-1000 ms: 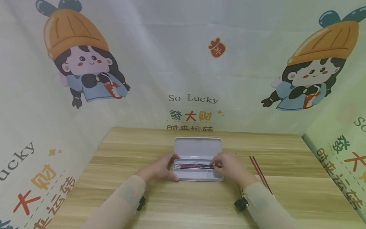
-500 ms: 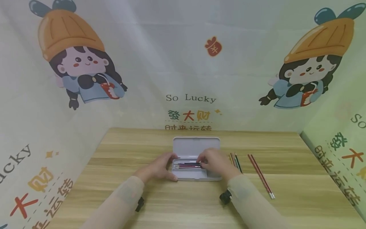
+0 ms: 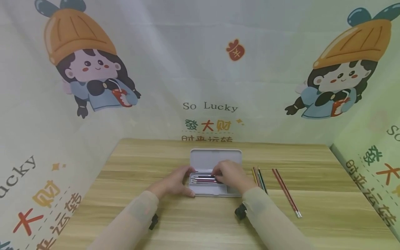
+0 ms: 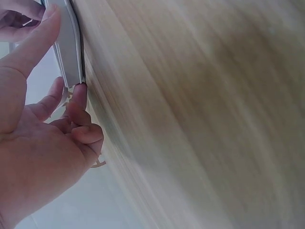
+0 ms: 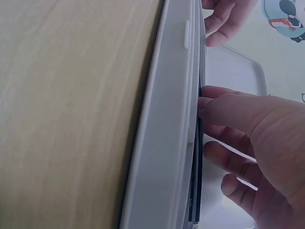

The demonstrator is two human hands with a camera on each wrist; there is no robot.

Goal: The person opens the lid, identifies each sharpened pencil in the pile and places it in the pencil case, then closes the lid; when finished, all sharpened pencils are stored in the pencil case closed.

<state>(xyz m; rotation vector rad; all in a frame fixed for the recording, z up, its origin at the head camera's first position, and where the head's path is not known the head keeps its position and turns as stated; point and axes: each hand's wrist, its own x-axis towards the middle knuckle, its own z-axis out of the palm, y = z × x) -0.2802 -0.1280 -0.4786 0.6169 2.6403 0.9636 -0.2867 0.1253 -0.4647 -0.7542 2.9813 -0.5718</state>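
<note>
A white pencil case (image 3: 207,190) lies with its lid (image 3: 215,157) raised. Several pencils (image 3: 200,181) are in its rear compartment, their right ends hidden by my right hand. At the case's left end, my left hand (image 3: 175,182) holds it, thumb on the front corner and fingers at the back; in the left wrist view, fingertips touch the case's corner (image 4: 71,62). Inside the case, my right hand (image 3: 232,176) pinches a dark pencil (image 5: 196,183) between thumb and fingers, low over the rear compartment.
Right of the case, several coloured pencils (image 3: 259,177) lie on the wooden table (image 3: 193,222), partly behind my right forearm. Farther right are two red pencils (image 3: 285,192) with pale ends. A printed cloth (image 3: 162,69) stands behind the table.
My right hand has moved left from the case's right end to its middle with the dark pencil. The loose pencils beside the case have come into view. My left hand stays put.
</note>
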